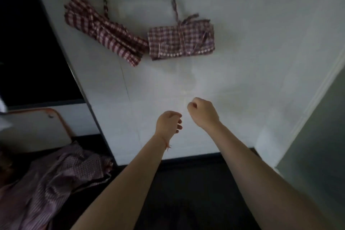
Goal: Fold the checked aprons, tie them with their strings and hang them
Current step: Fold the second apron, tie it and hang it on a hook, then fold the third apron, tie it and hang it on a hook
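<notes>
— What fills the frame?
— A white wall (242, 61), with a dark floor (196, 183) along its foot and a dark opening to the left of both hands.

— Any furniture?
— A chair seat (33, 129) left of the hands; below it a loose heap of checked cloth (56, 183) lies crumpled, well apart from either hand.

— And the aprons?
— Two hang on the wall above the hands. The tilted bundle (104, 30) hangs by its string up and left of the left hand (168, 123). The tied bundle (181, 42), bound with string, sits level, directly above the right hand (202, 112).

— The hands?
— Both raised, near each other, fingers curled, holding nothing visible. A thread bracelet (165, 143) circles the left wrist.
</notes>
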`<act>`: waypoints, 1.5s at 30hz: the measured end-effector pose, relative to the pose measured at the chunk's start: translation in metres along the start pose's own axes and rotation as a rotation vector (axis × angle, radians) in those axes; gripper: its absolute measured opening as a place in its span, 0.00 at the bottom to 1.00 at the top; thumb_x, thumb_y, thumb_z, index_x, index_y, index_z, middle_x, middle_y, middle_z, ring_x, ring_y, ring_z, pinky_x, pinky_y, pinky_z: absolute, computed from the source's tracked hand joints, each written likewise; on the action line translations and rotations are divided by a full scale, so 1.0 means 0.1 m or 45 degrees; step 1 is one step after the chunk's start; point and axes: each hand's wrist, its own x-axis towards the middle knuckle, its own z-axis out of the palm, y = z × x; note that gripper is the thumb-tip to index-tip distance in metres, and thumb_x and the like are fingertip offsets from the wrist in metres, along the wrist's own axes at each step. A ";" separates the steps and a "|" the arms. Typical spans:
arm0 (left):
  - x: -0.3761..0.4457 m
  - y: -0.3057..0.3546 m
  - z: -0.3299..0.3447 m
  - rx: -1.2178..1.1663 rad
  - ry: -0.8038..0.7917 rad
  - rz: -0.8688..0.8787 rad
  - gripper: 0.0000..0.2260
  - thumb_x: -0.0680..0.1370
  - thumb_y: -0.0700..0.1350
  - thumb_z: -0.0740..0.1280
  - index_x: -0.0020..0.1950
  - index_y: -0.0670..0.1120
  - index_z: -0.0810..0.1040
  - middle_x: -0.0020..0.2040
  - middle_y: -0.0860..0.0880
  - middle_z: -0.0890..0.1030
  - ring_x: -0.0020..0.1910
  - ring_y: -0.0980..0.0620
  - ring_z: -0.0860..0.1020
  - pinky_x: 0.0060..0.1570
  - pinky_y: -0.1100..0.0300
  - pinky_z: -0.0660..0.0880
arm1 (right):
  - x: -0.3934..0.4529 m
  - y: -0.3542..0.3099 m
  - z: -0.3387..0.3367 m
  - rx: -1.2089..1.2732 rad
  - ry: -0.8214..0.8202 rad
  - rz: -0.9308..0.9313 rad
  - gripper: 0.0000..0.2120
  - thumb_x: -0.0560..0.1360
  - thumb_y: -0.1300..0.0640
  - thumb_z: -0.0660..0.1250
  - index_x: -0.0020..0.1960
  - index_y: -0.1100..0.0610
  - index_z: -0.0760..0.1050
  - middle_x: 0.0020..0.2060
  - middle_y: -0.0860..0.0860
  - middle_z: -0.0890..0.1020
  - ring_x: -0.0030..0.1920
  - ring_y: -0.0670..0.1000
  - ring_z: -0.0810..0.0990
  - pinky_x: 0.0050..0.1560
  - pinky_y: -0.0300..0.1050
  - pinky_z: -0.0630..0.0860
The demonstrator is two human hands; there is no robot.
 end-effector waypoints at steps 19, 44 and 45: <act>-0.36 -2.43 -4.22 0.993 0.340 -0.323 0.12 0.79 0.46 0.62 0.61 0.55 0.79 0.78 0.49 0.56 0.75 0.42 0.53 0.70 0.50 0.62 | -1.49 -1.45 3.76 0.255 -0.978 0.480 0.10 0.82 0.54 0.57 0.56 0.56 0.75 0.47 0.53 0.80 0.42 0.52 0.83 0.41 0.47 0.81; -0.44 -2.07 -3.34 0.561 -0.388 0.401 0.13 0.75 0.42 0.62 0.54 0.42 0.84 0.54 0.48 0.82 0.54 0.54 0.79 0.61 0.63 0.72 | -1.43 -1.65 3.41 1.021 -0.431 1.109 0.16 0.79 0.59 0.67 0.64 0.62 0.76 0.50 0.56 0.83 0.46 0.54 0.82 0.39 0.44 0.79; -0.45 -2.02 -3.29 0.519 -0.297 0.432 0.11 0.76 0.40 0.64 0.53 0.41 0.84 0.52 0.48 0.83 0.53 0.54 0.79 0.60 0.66 0.71 | -1.39 -1.59 3.31 1.002 -0.420 1.088 0.14 0.79 0.58 0.67 0.63 0.61 0.77 0.51 0.56 0.83 0.47 0.55 0.82 0.42 0.45 0.80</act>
